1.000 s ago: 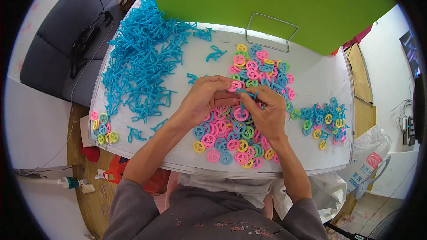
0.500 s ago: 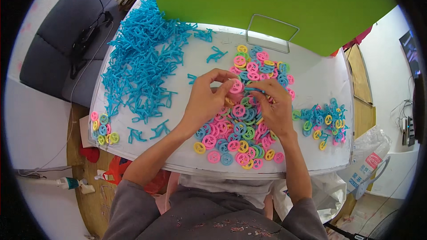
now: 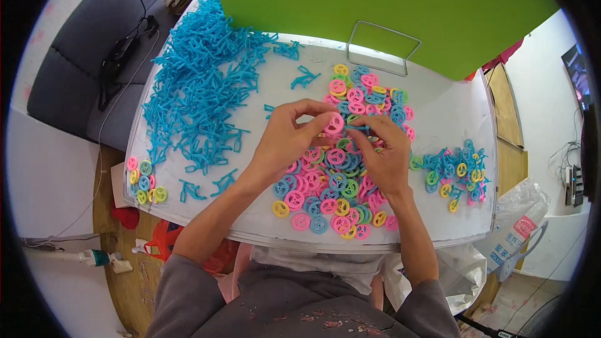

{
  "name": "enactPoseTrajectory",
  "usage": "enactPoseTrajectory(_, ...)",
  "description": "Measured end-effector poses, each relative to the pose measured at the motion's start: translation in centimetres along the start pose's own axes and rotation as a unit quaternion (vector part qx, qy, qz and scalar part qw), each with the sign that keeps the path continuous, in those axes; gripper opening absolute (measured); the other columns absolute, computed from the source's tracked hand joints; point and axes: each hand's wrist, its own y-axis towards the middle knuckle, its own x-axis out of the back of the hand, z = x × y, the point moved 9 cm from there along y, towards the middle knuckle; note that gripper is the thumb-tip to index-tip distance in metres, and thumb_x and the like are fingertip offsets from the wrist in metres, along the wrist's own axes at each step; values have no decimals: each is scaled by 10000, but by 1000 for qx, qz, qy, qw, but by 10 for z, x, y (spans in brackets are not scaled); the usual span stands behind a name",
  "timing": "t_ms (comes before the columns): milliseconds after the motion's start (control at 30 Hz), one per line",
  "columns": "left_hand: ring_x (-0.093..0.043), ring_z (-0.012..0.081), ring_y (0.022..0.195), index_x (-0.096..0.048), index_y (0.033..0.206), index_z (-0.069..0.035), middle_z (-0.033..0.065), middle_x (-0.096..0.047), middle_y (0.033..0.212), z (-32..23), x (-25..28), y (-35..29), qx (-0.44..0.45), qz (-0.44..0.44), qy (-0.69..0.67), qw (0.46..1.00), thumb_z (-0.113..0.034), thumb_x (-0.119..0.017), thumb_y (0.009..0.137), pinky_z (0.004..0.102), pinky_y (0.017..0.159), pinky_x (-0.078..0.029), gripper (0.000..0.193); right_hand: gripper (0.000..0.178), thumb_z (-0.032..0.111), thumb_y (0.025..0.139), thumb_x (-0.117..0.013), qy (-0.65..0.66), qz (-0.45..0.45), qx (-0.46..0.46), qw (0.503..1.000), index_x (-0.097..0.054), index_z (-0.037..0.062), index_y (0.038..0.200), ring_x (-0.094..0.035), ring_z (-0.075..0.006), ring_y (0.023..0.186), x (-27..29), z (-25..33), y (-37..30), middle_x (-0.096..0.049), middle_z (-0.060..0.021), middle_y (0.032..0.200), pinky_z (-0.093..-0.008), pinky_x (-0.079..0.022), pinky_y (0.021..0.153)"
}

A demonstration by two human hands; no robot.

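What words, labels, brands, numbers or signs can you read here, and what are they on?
Clear plastic bag, right: a red printed patch and blue lettering; I don't copy printed wording.
Screen, right edge: too small and blurred to read.
Pink wheel in the left hand: no readable text.

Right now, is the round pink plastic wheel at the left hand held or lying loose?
Held: the left hand pinches the round pink plastic wheel by its edge.
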Motion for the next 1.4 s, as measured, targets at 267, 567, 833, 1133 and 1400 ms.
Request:
enactPoseTrajectory(267, -647, 172, 942, -575, 1151, 46, 102, -632, 1057, 25, -6, -1, 97, 20, -133, 986, -141, -589, 926, 281, 836, -563, 293, 128, -34, 792, -650, -21, -6, 32, 999, -617, 10, 907, -563, -143, 705, 2, -3, -1, -593, -66, 817, -248, -446, 592)
enactPoseTrajectory(567, -656, 170, 923, -584, 1142, 39, 102, -640, 1056, 29, -9, -5, 118, 7, -143, 983, -144, -586, 929, 264, 799, -573, 282, 55, 38, 857, -629, -31, -20, 32, 999, -600, 12, 895, -538, -129, 673, 3, -6, -6, -563, -60, 799, -236, -415, 564)
enactPoseTrajectory(833, -667, 161, 886, -605, 1125, 35, 113, -656, 1016, 28, -4, -4, 115, 10, -87, 990, -148, -612, 915, 237, 725, -572, 278, 63, 27, 838, -630, -87, -44, 60, 993, -583, 11, 878, -556, -179, 654, 3, 4, -8, -582, -84, 787, -278, -436, 574)
enactPoseTrajectory(1133, -677, 160, 842, -616, 1128, 25, 116, -666, 982, 31, -4, -4, 137, 0, -85, 987, -187, -608, 922, 216, 678, -563, 296, 77, -4, 791, -638, -115, -51, 61, 990, -578, 3, 838, -591, -275, 672, 2, 11, -9, -599, -126, 783, -336, -460, 593)
enactPoseTrajectory(1400, -673, 147, 834, -629, 1136, 9, 98, -673, 963, 28, -5, -3, 120, 17, -64, 991, -196, -615, 918, 220, 679, -557, 300, 72, -23, 780, -625, -110, -63, 72, 989, -575, -2, 827, -582, -275, 670, 1, 16, -12, -588, -127, 762, -335, -453, 593)
